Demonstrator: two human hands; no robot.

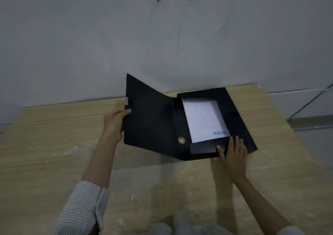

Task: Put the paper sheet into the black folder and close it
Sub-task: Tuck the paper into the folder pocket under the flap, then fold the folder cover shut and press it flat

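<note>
The black folder (239, 126) lies open on the wooden table, its base on the right. A white paper sheet (204, 119) with a blue "REJECTED" stamp rests inside the base, framed by the inner flaps. The folder's cover (151, 119) stands tilted up on the left. My left hand (114, 123) grips the cover's outer edge, thumb on the inside face. My right hand (232, 153) lies flat, fingers spread, on the near inner flap and the base's front edge.
The light wooden table (54, 144) runs to a grey wall behind the folder. A small metal clasp (126, 100) sits on the cover's outer edge. A round metal ring (181, 139) marks the spine. The table's right edge slants close to the folder.
</note>
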